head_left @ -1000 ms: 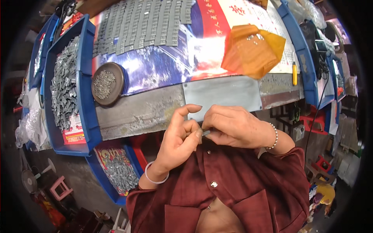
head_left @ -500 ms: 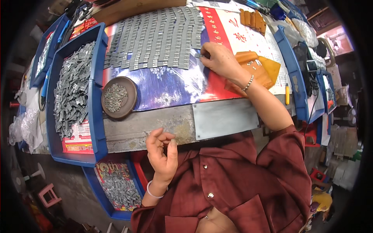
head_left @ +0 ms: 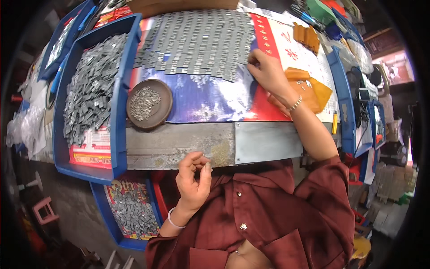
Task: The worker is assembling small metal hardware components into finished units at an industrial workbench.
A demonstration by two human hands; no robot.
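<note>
My right hand (head_left: 265, 72) reaches out over the table, fingers bent. Its tips press on a small grey metal piece at the right edge of a flat array of grey metal pieces (head_left: 201, 40) laid in rows on a printed sheet. My left hand (head_left: 192, 178) hovers close to my chest, just in front of the grey metal table edge (head_left: 179, 145). Its thumb and fingers are pinched together; whether something tiny sits between them is too small to tell. A round brown dish (head_left: 149, 103) of tiny metal bits lies between the two hands.
A long blue tray (head_left: 120, 112) of loose grey pieces lies at the left. A blue bin (head_left: 112, 224) of similar pieces sits below the table. An orange plastic bag (head_left: 316, 89), orange blocks (head_left: 307, 38) and a yellow tool (head_left: 334, 123) are at the right. Pink stool (head_left: 45, 210) on the floor.
My hands were joined at my chest on a small piece. The right hand then reached out to the array's right edge and rests there; the left stayed near my chest, fingers curling in.
</note>
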